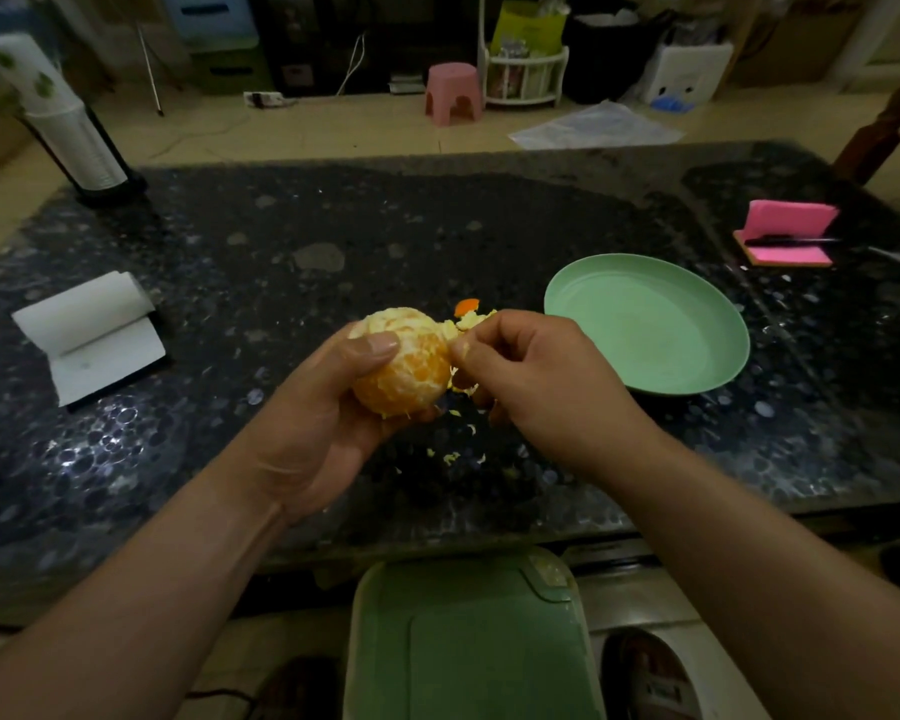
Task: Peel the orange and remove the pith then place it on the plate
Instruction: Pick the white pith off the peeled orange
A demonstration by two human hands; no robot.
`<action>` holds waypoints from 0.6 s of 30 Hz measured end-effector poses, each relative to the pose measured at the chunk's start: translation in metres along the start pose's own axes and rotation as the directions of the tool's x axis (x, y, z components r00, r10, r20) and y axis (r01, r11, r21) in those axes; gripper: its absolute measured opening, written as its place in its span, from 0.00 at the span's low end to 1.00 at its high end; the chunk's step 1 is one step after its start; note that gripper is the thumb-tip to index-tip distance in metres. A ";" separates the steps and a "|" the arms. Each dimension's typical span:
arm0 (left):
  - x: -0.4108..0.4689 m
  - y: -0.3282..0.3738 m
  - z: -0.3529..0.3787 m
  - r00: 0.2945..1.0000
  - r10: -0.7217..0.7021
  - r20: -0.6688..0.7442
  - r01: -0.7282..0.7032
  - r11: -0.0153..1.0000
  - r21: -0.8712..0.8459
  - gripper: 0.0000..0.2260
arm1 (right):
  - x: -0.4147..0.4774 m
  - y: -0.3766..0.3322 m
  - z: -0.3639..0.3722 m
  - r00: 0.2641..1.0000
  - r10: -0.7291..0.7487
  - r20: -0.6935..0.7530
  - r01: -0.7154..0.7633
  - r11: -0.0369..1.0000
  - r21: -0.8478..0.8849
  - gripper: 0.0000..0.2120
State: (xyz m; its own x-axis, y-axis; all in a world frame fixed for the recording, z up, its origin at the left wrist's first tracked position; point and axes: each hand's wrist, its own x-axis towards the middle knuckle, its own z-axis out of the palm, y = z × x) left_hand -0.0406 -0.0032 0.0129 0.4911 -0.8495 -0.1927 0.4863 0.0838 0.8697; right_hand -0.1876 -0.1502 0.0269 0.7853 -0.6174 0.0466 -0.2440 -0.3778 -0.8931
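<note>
- While raised just above the dark speckled counter [385,236], curled round the mostly peeled orange [411,376] with thumb across its top: left grip [328,407].
- Touching the fruit's right side, thumb and forefinger pinched on a pale scrap of pith [471,320]: right grip [536,376].
- Just behind that scrap: a bright sliver of peel [467,305].
- Scattered on the counter beneath both grips: pith crumbs [450,457].
- Near right, apart from the orange: green plate [645,324].
- Far left: open white notepad [100,335]. Far right: pink pad [788,220] with a black pen [791,241] across it.
</note>
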 end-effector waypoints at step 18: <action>0.000 0.000 0.006 0.997 -0.068 -0.047 0.060 0.985 -0.160 0.23 | 0.004 0.010 0.007 0.990 -0.109 -0.095 0.088 0.976 -0.201 0.08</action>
State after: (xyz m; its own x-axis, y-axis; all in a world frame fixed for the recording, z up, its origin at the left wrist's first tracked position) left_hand -0.0443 -0.0062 0.0157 0.4900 -0.8281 -0.2723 0.6240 0.1151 0.7729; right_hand -0.1826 -0.1520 0.0147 0.7495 -0.6355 0.1856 -0.2835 -0.5614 -0.7775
